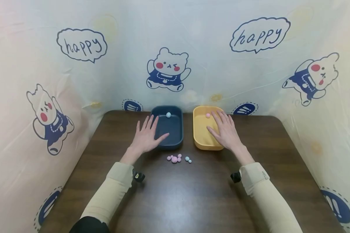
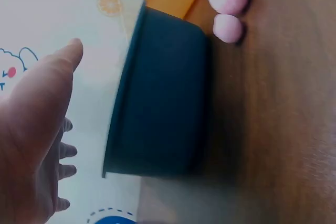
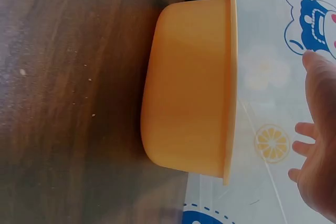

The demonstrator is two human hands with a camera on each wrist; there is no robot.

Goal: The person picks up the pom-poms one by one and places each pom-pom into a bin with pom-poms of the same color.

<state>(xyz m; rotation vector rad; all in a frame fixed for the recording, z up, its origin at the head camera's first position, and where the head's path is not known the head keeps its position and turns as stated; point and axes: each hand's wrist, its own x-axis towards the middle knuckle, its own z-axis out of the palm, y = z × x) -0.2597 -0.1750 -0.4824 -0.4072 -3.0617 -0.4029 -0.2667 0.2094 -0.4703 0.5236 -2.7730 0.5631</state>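
My left hand (image 1: 146, 137), fingers spread, hovers at the left side of a dark blue tray (image 1: 179, 142) and holds nothing. A light blue ball (image 1: 168, 115) lies at the far end inside that tray. Over the right side of a yellow tray (image 1: 200, 146) my right hand (image 1: 228, 133) is likewise spread and holds nothing. Inside the yellow tray is a pink ball (image 1: 208, 115), near the fingertips. In front of the trays, a cluster of pink balls (image 1: 174, 159) of differing sizes sits beside two light blue balls (image 1: 187, 159).
Both trays stand side by side at the back of a dark wooden table (image 1: 180, 200), with a narrow gap between them. A printed cloth (image 1: 210, 77) with bears hangs behind and at both sides. Each wrist wears a small black camera (image 1: 138, 176).
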